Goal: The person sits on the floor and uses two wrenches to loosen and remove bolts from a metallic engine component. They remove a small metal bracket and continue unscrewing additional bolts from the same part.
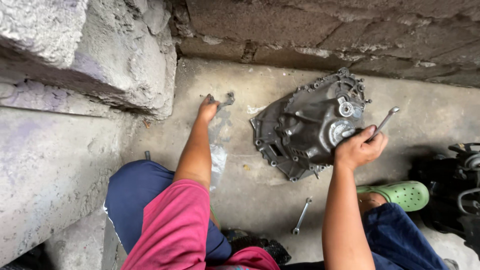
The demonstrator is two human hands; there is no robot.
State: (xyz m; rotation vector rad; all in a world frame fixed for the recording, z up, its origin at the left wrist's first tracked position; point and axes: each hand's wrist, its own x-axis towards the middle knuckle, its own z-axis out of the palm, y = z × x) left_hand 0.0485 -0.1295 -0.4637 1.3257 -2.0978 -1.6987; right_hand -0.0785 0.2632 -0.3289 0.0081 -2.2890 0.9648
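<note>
A grey metal gearbox housing (pixel 300 130) with a bolted flange lies on the concrete floor near the wall. My right hand (pixel 359 148) rests on its near right side and grips a silver wrench (pixel 386 120) that sticks up to the right. My left hand (pixel 207 108) reaches out to the far left and closes on a dark spanner (pixel 226 100) lying on the floor by the wall corner.
Another silver spanner (pixel 301 216) lies on the floor between my knees. A green clog (pixel 402 193) is on my right foot. Dark machine parts (pixel 457 190) stand at the right edge. Rough block walls (pixel 115 55) run along the left and back.
</note>
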